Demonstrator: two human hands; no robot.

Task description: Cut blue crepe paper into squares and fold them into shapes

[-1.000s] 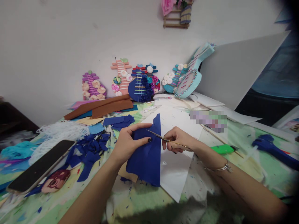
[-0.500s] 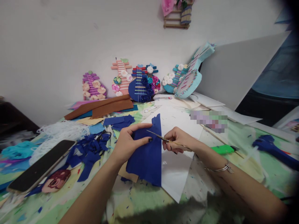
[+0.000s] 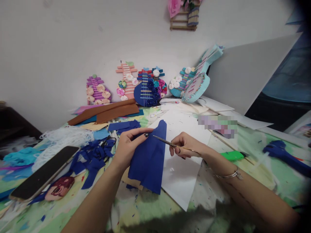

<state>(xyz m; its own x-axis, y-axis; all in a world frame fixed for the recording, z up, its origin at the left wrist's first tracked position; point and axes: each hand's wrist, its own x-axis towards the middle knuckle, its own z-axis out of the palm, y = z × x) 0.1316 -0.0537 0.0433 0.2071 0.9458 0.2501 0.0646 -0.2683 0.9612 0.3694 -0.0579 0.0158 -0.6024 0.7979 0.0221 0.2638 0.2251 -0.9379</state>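
A sheet of dark blue crepe paper [image 3: 149, 165] is pinched at its upper left side by my left hand [image 3: 128, 144], thumb on top. In my right hand [image 3: 186, 145] is a pair of gold-handled scissors [image 3: 165, 141], fingers in the loops. The blades lie across the upper part of the blue paper and point left toward my left thumb; I cannot tell whether they touch it. Under the blue paper lies a white sheet [image 3: 182, 181], and a tan piece of paper [image 3: 131, 179] peeks out at its left.
Blue scraps [image 3: 94, 158], a phone [image 3: 46, 171], white string [image 3: 64, 139] and brown paper [image 3: 116, 110] lie to the left. A green cutter [image 3: 233, 155] and blue glue gun [image 3: 286, 157] are on the right. Decorated paper instruments [image 3: 145, 87] lean against the wall.
My left hand has shifted a little left with the blue paper, which now lies slightly turned, away from the right hand. The scissors stay almost in place.
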